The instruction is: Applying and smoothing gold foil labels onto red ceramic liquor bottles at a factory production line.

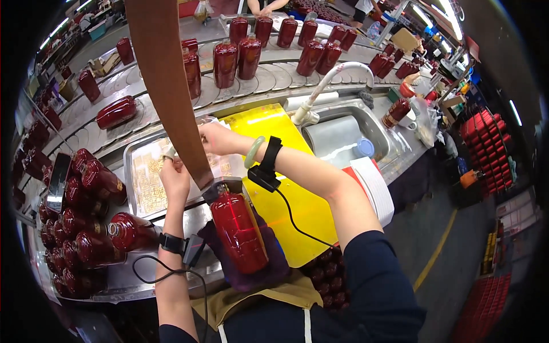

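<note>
My left hand (175,178) is over a shallow metal tray (130,197) that holds gold-patterned sheets (147,180). Its fingers are drawn together, with something pale at a fingertip; what they pinch is too small to name. Across the tray, my right hand (220,139) has its fingers curled, their tips partly hidden behind a brown upright strip (166,74). Whatever it grips is hidden. Below both hands, a glossy dark-red bottle (239,234) lies tilted on a dark purple cloth (277,251), its neck toward the tray. Neither hand touches it.
Several red bottles (97,180) crowd the left side, beside a phone (58,182). A curved conveyor (274,80) carries more bottles behind the tray. Right of my work spot are a yellow board (286,194), a sink (383,140) with a white faucet (311,103), and stacked white sheets (374,188).
</note>
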A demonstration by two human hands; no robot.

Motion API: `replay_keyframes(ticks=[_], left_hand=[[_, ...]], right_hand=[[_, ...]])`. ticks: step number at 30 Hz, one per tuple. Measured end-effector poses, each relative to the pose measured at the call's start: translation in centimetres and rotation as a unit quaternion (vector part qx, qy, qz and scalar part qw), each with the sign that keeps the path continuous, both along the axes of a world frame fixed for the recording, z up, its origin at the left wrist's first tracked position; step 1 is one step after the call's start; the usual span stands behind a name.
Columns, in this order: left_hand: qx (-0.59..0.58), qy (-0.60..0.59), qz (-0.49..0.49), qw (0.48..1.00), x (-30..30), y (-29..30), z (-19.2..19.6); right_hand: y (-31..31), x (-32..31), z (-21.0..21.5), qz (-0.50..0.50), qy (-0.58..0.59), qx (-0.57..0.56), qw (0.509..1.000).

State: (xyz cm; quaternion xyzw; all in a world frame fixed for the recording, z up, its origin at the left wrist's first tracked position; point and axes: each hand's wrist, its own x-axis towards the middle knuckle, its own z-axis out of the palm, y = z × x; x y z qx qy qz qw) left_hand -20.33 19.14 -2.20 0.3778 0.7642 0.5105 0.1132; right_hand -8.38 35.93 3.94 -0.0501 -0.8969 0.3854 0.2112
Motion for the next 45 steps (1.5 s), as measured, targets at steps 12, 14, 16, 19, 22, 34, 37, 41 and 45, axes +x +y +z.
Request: replay_keyframes(ticks=[12,14,16,19,22,34,37,41,45], left_hand=[[0.009,0.028,-0.028,0.999,5.3,-5.6,5.6],[0.120,-0.154,-0.065,0.979,8.3,-7.2,5.6],[0.107,-0.295,-0.101,0.944,11.2,-10.1,6.5],[0.038,-0.306,-0.227,0.924,13.5,-12.4,7.4],[0.080,-0.340,-0.225,0.910,13.3,-12.7,6.8],[0.083,-0.300,-0.184,0.932,15.4,-13.0,7.6],[0.098,-0.389,-0.188,0.897,15.5,-12.9,8.7],[0.089,-0.412,-0.188,0.887,15.2,-13.2,8.9],[0.087,-0.373,-0.179,0.906,15.8,-12.9,8.1]], right_hand=[[-2.9,10.8,8.2,-0.160,0.023,0.006,0.987],[-4.5,13.4,9.6,-0.150,0.024,0.013,0.988],[-7.3,14.9,11.7,-0.133,0.007,-0.004,0.991],[-11.2,16.4,13.9,-0.082,-0.021,-0.064,0.994],[-14.4,16.7,15.0,-0.020,-0.104,-0.306,0.946],[-14.7,14.3,9.3,-0.092,-0.119,-0.202,0.968],[-13.2,13.9,7.6,-0.149,-0.022,-0.089,0.985],[-12.6,14.3,6.1,-0.215,-0.006,-0.202,0.956],[-13.9,14.7,5.3,-0.211,-0.055,-0.306,0.927]])
